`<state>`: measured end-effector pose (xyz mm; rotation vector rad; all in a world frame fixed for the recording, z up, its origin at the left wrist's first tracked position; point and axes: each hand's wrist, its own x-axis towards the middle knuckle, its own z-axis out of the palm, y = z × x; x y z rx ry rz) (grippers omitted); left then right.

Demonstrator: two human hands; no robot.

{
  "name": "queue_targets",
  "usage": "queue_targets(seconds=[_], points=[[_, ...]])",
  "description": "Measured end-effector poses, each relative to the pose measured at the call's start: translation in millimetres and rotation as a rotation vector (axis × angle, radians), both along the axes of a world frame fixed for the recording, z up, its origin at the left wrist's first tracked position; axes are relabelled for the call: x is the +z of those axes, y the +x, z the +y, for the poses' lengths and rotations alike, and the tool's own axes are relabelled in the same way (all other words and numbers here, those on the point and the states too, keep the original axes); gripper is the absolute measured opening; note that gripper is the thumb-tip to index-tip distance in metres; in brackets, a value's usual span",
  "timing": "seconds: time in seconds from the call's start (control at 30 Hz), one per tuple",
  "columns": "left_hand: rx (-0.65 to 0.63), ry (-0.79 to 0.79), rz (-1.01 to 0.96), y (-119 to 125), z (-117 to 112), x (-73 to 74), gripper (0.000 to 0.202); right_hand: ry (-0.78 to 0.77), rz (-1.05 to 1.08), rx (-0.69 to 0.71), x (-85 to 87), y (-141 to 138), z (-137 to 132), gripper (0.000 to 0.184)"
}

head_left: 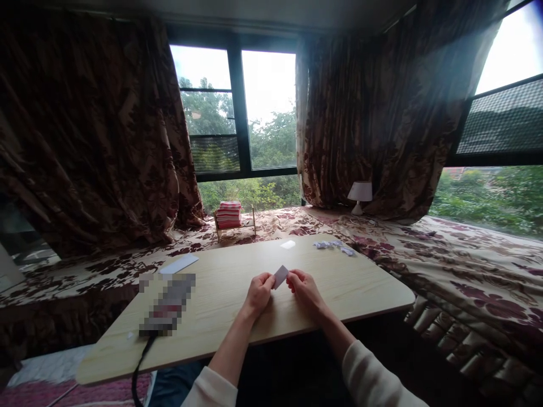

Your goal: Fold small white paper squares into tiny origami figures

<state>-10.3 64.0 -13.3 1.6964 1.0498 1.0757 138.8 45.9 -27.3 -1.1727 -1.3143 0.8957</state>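
My left hand and my right hand meet over the middle of a light wooden table. Both pinch a small pale paper piece, tilted between the fingertips, the left at its lower left edge and the right at its right edge. The fingers of both hands are curled closed on it. A small white slip lies flat on the table further back. Crumpled paper bits lie at the table's far right corner.
A white strip of paper lies at the table's far left, with a blurred-out object and a dark cord beside it. A floral-covered bench surrounds the table, bearing a small rack with striped cloth and a small lamp. Curtains and windows stand behind.
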Motion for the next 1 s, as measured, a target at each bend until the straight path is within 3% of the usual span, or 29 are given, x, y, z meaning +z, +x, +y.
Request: queue_targets(seconds=[0.33, 0.47, 0.57, 0.7, 1.0], points=[[-0.002, 0.059, -0.069, 1.3, -9.9, 8.9, 0.027, 0.059, -0.07, 0.022, -0.1, -0.9, 0.4, 0.023], [0.008, 0.072, -0.074, 4.5, -15.5, 12.1, 0.043, 0.057, -0.077, 0.01, -3.9, -0.2, 3.4, 0.025], [0.005, 0.104, -0.077, 7.5, -17.0, 13.4, 0.038, 0.062, -0.077, -0.014, -5.1, 0.6, 5.4, 0.026], [-0.018, 0.092, -0.098, 7.5, -15.2, 13.0, 0.03, 0.081, -0.077, -0.033, -4.3, 1.2, 4.4, 0.026], [-0.003, -0.005, -0.224, 1.8, -6.7, 5.1, 0.04, 0.101, -0.109, -0.005, -2.6, -2.4, 0.6, 0.024]])
